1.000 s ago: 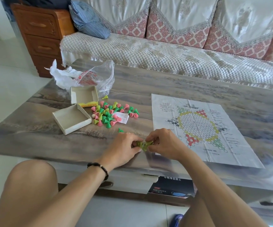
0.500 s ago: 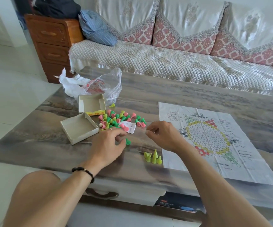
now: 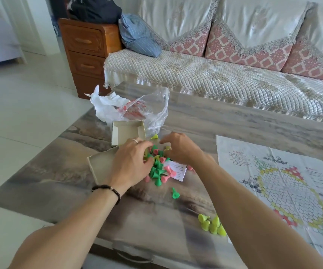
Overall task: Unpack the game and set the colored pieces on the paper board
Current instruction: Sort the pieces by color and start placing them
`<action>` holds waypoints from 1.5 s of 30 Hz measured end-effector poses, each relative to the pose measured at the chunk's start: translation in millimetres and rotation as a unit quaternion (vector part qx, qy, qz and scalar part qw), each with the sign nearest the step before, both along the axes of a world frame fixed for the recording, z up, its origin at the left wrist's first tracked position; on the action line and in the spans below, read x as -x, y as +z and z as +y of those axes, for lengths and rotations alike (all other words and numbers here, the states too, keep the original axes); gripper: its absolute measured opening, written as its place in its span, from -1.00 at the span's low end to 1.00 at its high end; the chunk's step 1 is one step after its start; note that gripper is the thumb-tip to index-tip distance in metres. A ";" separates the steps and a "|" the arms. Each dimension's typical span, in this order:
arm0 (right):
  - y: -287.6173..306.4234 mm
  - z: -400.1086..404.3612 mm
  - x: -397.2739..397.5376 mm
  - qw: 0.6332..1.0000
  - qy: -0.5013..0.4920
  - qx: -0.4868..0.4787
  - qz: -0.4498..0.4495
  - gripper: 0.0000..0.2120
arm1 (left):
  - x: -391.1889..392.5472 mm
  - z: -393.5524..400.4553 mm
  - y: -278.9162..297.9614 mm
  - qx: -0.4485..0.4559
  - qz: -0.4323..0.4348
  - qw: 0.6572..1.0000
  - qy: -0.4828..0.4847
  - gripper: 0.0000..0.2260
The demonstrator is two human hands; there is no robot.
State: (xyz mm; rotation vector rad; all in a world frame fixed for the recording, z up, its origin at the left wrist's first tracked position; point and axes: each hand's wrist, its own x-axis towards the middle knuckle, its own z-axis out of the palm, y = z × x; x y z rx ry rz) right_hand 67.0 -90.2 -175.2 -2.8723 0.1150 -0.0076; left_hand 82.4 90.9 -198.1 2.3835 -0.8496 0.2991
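Green-pink pile [image 3: 159, 168] under both curled hands

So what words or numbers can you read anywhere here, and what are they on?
None can be read.
Paper board: red and dark print down its sides and a heading at the top, too blurred to read.
White slip by the pile of pieces: tiny lines of print, too small to read.
Plastic bag: red marks, too crumpled and blurred to read.
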 end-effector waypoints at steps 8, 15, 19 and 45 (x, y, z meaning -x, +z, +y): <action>-1.7 -11.0 -5.3 0.998 -0.022 -0.059 0.006 -0.82 | -30.3 -13.5 17.8 -0.149 0.064 0.981 -0.103 -0.66; -4.3 -15.5 -0.8 0.997 -0.017 -0.070 0.005 -0.79 | -31.3 -21.9 28.3 -0.245 0.037 0.955 -0.164 -0.67; -5.1 -14.1 -0.1 0.998 0.006 -0.056 0.007 -0.69 | -29.9 -26.2 31.4 -0.258 0.002 0.952 -0.167 -0.74; -6.0 -18.2 -4.8 0.984 -0.102 -0.137 -0.049 -0.93 | -36.6 -31.5 21.9 -0.127 0.067 0.969 -0.200 -0.75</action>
